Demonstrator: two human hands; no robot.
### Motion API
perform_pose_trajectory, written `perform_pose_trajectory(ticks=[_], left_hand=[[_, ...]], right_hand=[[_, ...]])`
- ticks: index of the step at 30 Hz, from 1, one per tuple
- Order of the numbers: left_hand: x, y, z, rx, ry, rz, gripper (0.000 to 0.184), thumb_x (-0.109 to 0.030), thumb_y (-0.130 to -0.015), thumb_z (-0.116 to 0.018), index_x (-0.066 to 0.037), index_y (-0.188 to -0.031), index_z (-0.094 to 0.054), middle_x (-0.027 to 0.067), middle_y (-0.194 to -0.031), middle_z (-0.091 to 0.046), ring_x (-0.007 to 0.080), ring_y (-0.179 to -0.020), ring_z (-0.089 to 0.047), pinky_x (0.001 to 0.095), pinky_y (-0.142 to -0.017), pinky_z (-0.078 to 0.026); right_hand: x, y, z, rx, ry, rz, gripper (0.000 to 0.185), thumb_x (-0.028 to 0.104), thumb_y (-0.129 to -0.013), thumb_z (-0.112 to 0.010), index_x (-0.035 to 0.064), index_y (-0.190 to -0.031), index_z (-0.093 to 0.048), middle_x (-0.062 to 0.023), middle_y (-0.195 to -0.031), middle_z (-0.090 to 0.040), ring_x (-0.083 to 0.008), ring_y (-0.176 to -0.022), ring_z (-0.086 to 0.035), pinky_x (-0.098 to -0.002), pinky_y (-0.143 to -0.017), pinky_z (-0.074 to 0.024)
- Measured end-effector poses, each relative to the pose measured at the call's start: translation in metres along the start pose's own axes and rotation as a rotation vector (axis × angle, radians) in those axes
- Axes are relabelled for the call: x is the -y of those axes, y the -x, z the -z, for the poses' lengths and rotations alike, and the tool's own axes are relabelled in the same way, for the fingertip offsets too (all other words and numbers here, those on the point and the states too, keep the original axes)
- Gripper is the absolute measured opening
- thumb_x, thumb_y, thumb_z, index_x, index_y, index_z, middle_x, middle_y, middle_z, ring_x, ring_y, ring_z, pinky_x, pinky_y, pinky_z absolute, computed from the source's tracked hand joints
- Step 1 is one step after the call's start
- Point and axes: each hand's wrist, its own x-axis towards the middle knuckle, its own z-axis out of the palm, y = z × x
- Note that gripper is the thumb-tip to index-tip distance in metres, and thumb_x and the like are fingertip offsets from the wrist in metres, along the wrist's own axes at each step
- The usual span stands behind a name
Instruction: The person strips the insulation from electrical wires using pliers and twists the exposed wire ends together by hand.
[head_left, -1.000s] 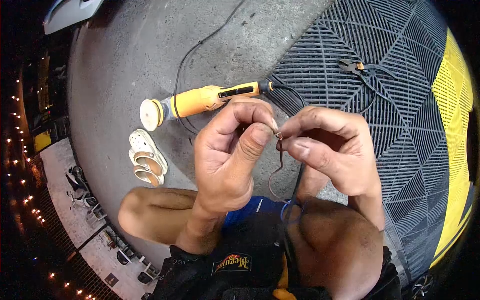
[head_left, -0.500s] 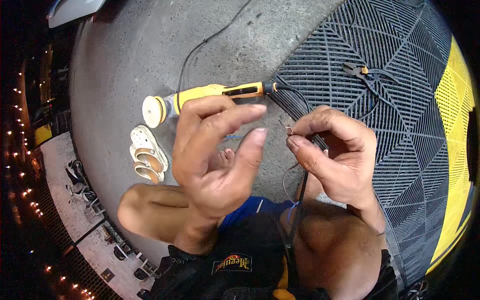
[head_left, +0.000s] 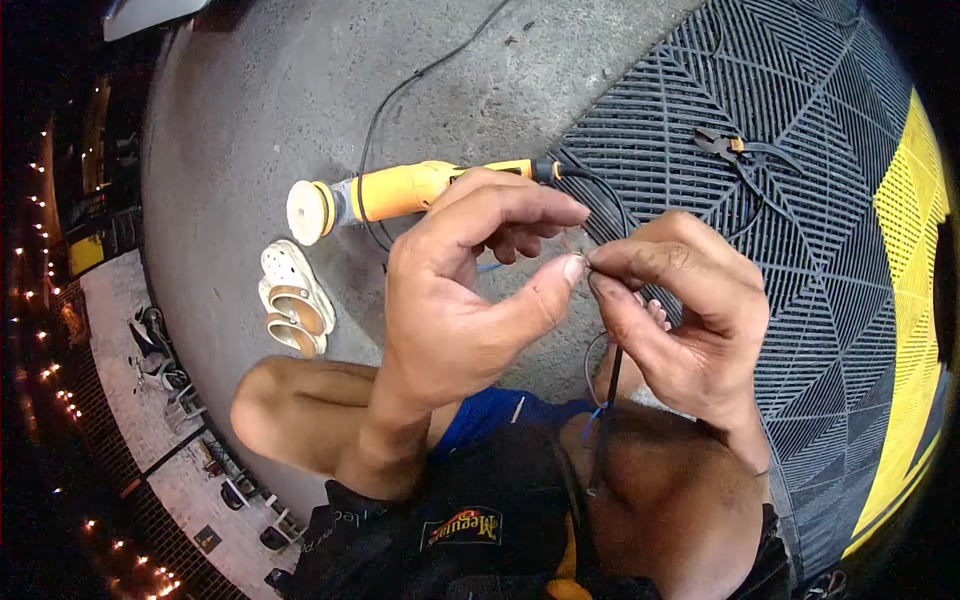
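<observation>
My right hand (head_left: 690,310) pinches the bare end of a thin wire (head_left: 589,366) between thumb and index finger. From there the wire loops down toward a black cable (head_left: 603,430), which hangs over my lap, with a short blue wire (head_left: 592,422) beside it. My left hand (head_left: 470,290) has its thumb tip against the wire's end, while the index finger is held apart from the thumb. The strands at the fingertips are too small to make out clearly.
A yellow polisher (head_left: 400,191) with a white pad lies on the concrete floor (head_left: 260,130), its cord running upward. Cutting pliers (head_left: 745,150) rest on the black floor mat (head_left: 650,110). White and tan clogs (head_left: 297,305) stand at the left.
My left hand has moved right, bringing its thumb to the wire end in my right hand. The right hand still pinches the wire. The view has shifted slightly.
</observation>
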Motion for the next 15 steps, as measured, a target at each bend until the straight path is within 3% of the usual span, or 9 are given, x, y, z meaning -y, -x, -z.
perform_pose_trajectory(ticks=[2, 4, 5, 11, 15], left_hand=[[-0.002, -0.003, 0.006, 0.016, 0.009, 0.009, 0.014, 0.003, -0.073, -0.067, 0.005, -0.087, -0.068, 0.0113, -0.088, -0.064, 0.0171, -0.087, -0.06, 0.0284, -0.08, -0.047], [-0.004, -0.007, 0.014, 0.163, -0.249, -0.203, 0.015, 0.003, -0.071, -0.067, 0.003, -0.086, -0.07, 0.0103, -0.087, -0.064, 0.0161, -0.083, -0.062, 0.0277, -0.073, -0.049], [-0.006, -0.007, 0.015, 0.154, -0.272, -0.232, 0.018, 0.003, -0.067, -0.069, 0.001, -0.085, -0.071, 0.0097, -0.086, -0.064, 0.0165, -0.078, -0.063, 0.0285, -0.067, -0.05], [-0.009, -0.011, 0.016, 0.115, -0.687, -0.548, 0.017, 0.0, -0.063, -0.073, -0.001, -0.079, -0.068, 0.0104, -0.079, -0.062, 0.0217, -0.072, -0.063, 0.0327, -0.066, -0.051], [-0.004, -0.012, 0.016, 0.08, -0.626, -0.609, 0.017, 0.002, -0.06, -0.07, -0.003, -0.074, -0.062, 0.0068, -0.075, -0.056, 0.0238, -0.068, -0.058, 0.0343, -0.06, -0.048]], right_hand=[[0.001, 0.002, 0.0, 0.012, -0.012, -0.018, 0.014, -0.006, -0.071, -0.068, -0.007, -0.085, -0.067, -0.0112, -0.076, -0.062, -0.0169, -0.065, -0.059, -0.0264, -0.059, -0.0446], [0.001, 0.002, 0.001, 0.02, -0.027, -0.029, 0.014, -0.006, -0.072, -0.067, -0.0076, -0.086, -0.067, -0.0119, -0.077, -0.063, -0.0174, -0.066, -0.059, -0.0264, -0.059, -0.0449], [0.002, 0.002, 0.002, 0.04, -0.062, -0.062, 0.014, -0.006, -0.073, -0.066, -0.0082, -0.087, -0.066, -0.0128, -0.078, -0.063, -0.0177, -0.067, -0.06, -0.0263, -0.061, -0.0452], [0.0, 0.003, -0.002, 0.124, -0.209, -0.187, 0.014, -0.002, -0.079, -0.064, -0.0104, -0.09, -0.064, -0.0141, -0.08, -0.064, -0.0171, -0.07, -0.059, -0.0267, -0.062, -0.0444], [-0.001, 0.001, -0.007, 0.152, -0.264, -0.228, 0.012, 0.0, -0.08, -0.065, -0.0096, -0.088, -0.064, -0.0125, -0.077, -0.063, -0.0155, -0.068, -0.057, -0.0263, -0.06, -0.0431]])
